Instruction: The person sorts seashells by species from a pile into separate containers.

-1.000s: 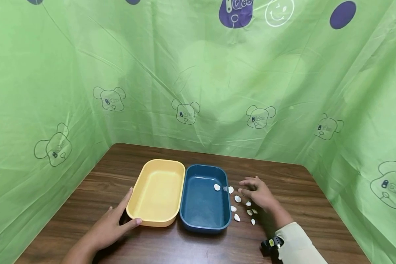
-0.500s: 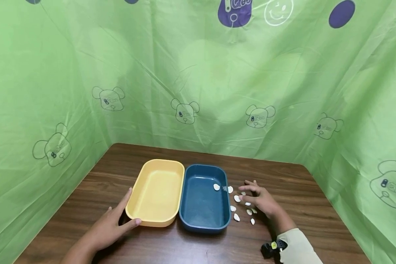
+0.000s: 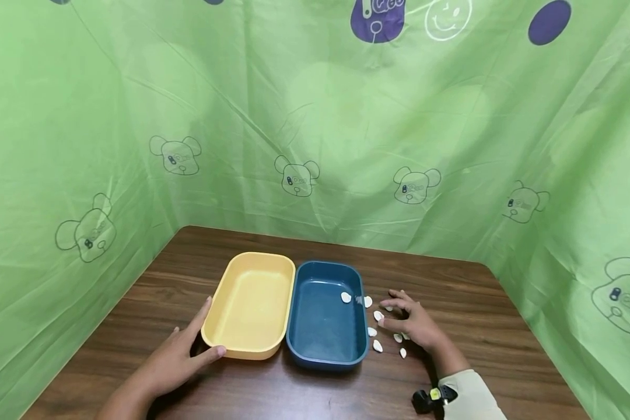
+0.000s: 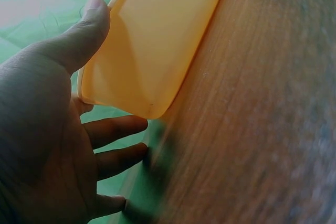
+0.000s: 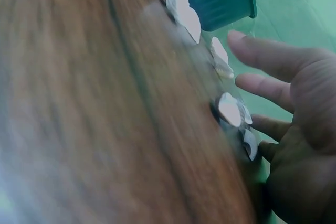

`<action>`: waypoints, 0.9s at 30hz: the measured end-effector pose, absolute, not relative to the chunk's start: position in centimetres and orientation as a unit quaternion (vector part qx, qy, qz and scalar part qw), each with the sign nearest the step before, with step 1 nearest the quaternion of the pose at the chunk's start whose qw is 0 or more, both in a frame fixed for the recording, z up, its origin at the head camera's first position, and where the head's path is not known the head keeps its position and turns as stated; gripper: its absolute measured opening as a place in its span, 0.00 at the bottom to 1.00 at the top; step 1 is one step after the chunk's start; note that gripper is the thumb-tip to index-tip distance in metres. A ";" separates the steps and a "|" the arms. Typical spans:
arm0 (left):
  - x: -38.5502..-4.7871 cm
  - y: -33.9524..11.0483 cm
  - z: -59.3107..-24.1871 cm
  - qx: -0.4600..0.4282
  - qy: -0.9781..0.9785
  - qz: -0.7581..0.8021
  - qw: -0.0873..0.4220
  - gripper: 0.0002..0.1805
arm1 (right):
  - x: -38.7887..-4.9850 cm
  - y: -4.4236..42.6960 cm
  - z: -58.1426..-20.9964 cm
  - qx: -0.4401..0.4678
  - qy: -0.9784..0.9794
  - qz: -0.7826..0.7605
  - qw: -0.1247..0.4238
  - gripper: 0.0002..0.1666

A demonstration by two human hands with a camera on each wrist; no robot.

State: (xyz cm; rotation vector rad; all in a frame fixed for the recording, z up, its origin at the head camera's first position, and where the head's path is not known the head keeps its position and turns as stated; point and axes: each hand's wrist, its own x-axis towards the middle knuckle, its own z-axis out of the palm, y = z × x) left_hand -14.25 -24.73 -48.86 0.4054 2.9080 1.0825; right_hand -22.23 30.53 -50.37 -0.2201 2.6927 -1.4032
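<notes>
Right hand (image 3: 417,325) has edged back, fingers apart beside shells (image 3: 377,346); left hand (image 3: 172,358), fingers spread, touches yellow tray (image 3: 253,312), seemingly steadying it.

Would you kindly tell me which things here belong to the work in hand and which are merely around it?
In the work, it seems:
shells
blue tray, holding one of them
yellow tray, touched by left hand
right hand, near the loose shells

Merely around:
table
curtain
wrist camera
</notes>
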 end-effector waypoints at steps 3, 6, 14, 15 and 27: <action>-14.2 -24.8 -48.9 0.128 0.929 0.348 0.008 0.60 | -22.1 30.3 -50.7 -0.086 0.888 -0.451 0.037 0.26; -14.2 -24.8 -48.9 0.126 0.930 0.345 0.010 0.61 | -22.0 30.1 -50.7 -0.094 0.893 -0.440 0.028 0.26; -14.2 -24.6 -48.8 0.126 0.931 0.343 0.011 0.61 | -22.0 29.9 -50.7 -0.087 0.902 -0.422 0.020 0.22; -14.2 -24.7 -48.8 0.126 0.931 0.343 0.011 0.61 | -22.0 29.9 -50.7 -0.087 0.904 -0.418 0.018 0.21; -14.4 -24.7 -49.0 0.130 0.931 0.341 0.007 0.60 | -22.0 29.9 -51.1 -0.085 0.914 -0.396 -0.002 0.16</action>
